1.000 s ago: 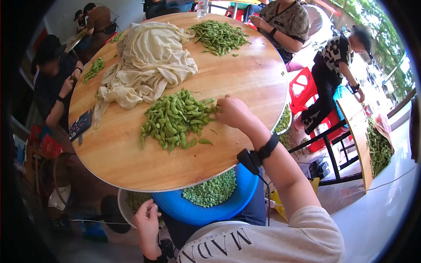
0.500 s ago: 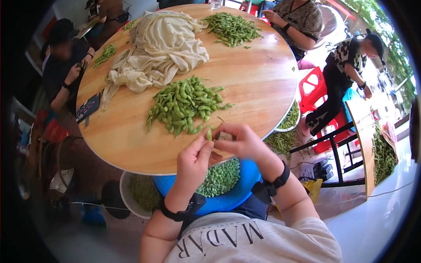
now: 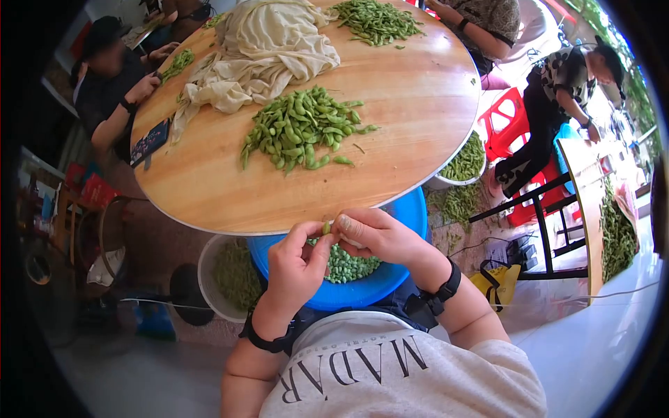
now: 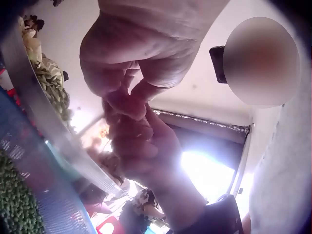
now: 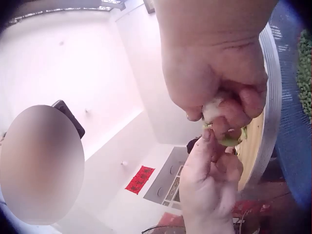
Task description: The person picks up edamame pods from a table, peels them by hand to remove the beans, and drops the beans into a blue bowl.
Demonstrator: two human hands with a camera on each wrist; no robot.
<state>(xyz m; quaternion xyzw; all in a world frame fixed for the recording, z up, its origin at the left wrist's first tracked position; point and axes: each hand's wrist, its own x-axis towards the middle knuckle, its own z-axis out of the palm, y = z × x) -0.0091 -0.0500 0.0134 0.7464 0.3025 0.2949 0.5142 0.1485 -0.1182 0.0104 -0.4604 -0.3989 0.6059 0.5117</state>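
Observation:
Both hands meet above a blue basket (image 3: 416,230) of shelled green beans (image 3: 346,266), just off the round table's near edge. The left hand (image 3: 296,266) pinches a green pod (image 3: 326,228) between thumb and fingers. Against the pod's other end, the right hand (image 3: 373,235) has its fingers curled and gripping; something pale shows at its fingers. In the right wrist view the pod (image 5: 230,141) lies between the fingertips of the two hands. The left wrist view shows the hands touching, with the pod hidden. A heap of pods (image 3: 300,129) lies on the table (image 3: 418,104).
A crumpled cream cloth (image 3: 272,59) and another pod pile (image 3: 376,22) lie farther back on the table. A pale bucket (image 3: 233,279) stands left of the basket, a white tub (image 3: 463,164) to the right. Other people sit or stand around; red stools (image 3: 505,125) are at right.
The right hand has left the pod heap and come back to the left hand, which rose from beside the basket. Both then moved down over the basket with a pod. The view has shifted.

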